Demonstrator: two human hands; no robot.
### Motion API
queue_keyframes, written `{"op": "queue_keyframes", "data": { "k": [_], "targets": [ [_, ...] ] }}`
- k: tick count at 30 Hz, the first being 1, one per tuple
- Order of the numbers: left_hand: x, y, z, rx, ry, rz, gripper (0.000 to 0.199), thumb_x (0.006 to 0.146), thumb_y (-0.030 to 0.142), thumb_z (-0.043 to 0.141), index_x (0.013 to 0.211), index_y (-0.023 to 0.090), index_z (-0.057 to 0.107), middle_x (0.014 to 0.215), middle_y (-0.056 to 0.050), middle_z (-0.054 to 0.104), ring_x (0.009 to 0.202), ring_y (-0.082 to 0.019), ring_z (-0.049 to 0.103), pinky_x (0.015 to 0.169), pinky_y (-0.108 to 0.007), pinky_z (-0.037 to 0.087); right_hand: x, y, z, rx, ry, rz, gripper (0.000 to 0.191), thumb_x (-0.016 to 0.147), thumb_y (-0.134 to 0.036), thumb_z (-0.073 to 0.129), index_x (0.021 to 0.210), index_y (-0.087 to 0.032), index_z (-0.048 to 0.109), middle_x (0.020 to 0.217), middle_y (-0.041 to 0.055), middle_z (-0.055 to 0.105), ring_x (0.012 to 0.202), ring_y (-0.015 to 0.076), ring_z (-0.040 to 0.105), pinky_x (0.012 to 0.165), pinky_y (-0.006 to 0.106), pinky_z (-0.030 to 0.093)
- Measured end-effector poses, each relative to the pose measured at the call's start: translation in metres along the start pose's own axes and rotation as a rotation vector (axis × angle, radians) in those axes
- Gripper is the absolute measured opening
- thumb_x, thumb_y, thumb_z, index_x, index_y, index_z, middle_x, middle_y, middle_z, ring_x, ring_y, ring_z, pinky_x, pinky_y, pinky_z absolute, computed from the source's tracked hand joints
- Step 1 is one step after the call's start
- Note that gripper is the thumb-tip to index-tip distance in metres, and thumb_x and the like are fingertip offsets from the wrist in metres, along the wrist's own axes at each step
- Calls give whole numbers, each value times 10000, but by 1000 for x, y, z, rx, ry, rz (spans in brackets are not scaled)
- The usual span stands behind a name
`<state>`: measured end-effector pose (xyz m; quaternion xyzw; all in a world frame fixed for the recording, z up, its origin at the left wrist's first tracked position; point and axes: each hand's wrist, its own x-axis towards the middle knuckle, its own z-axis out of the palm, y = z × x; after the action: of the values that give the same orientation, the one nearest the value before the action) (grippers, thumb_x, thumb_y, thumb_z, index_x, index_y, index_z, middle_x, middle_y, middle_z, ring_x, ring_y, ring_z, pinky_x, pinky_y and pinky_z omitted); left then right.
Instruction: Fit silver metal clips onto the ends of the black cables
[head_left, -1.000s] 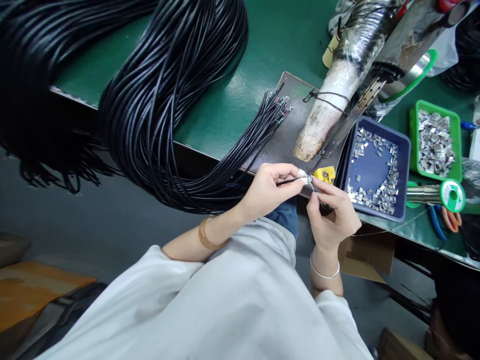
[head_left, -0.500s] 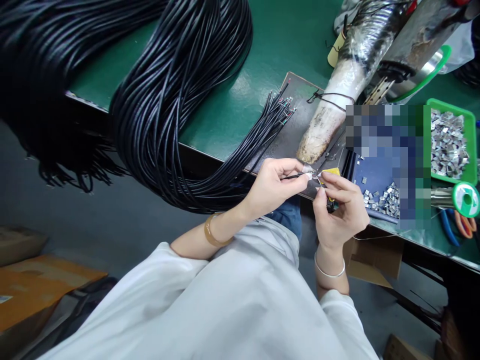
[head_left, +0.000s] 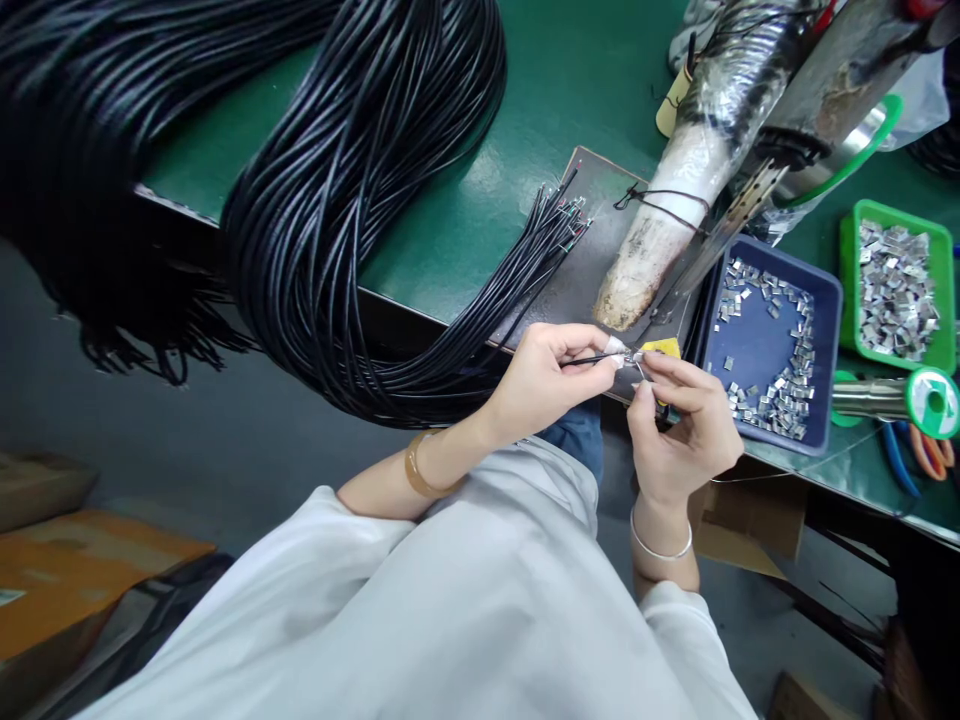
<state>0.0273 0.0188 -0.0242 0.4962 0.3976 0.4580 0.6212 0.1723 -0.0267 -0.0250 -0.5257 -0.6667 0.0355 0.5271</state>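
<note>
My left hand (head_left: 551,370) pinches a black cable (head_left: 583,359) close to its end, with white wrapping on a fingertip. Close by on the right, my right hand (head_left: 679,415) has its fingers closed around a thin silvery wire (head_left: 640,369) at the cable's tip. The tiny part where the fingertips meet is too small to make out. A yellow piece (head_left: 661,348) shows just behind my right fingers. Beyond my hands, the blunt end of a wrapped white duct (head_left: 630,290) points down over a dark board (head_left: 559,290).
Thick bundles of black cables (head_left: 352,200) cover the left of the green table (head_left: 562,80). On the right are a blue tray (head_left: 823,355) of small metal parts, a green tray (head_left: 949,290) of similar parts, a wire spool (head_left: 934,402) and orange-handled pliers (head_left: 927,452).
Both hands have shifted very slightly and keep their grips. A pixelated patch that hid part of the right side is gone, and the blue tray now shows fully.
</note>
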Motion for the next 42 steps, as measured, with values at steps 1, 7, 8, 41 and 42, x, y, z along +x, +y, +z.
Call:
{"op": "queue_keyframes", "data": {
  "k": [1,7,8,41,42],
  "targets": [
    [0,0,0,18,-2,6,131,797,230,671,783,109,720,628,3,586,542,-64,446,500,-187,343,1,0,0,-4,7,0,166,811,-65,707,884,-198,640,1018,44,759,905,190,749,781,364,653],
    [-3,3,0,86,7,55,134,813,220,663,779,108,727,587,21,523,510,-51,354,470,-194,258,5,-3,0,-59,-1,-22,159,817,-63,716,890,-201,686,998,36,759,899,170,737,800,344,642],
    [-3,3,0,85,10,62,132,814,218,661,786,110,731,603,14,544,521,-56,377,478,-194,275,6,-4,0,-69,-2,-27,167,814,-63,721,897,-205,690,1008,33,758,905,170,737,804,346,646],
    [-1,2,0,-120,-65,-58,74,777,182,663,768,109,673,635,25,548,535,-39,397,484,-162,298,0,-2,-1,-191,-28,-114,176,825,-77,725,912,-211,651,1029,27,770,910,153,751,822,289,636],
    [-2,2,0,-104,-57,-62,80,784,189,658,775,111,671,637,24,543,539,-42,403,487,-163,305,0,-2,-1,-180,-25,-103,172,826,-77,724,911,-210,657,1026,27,769,905,153,749,815,291,638]
  ]
}}
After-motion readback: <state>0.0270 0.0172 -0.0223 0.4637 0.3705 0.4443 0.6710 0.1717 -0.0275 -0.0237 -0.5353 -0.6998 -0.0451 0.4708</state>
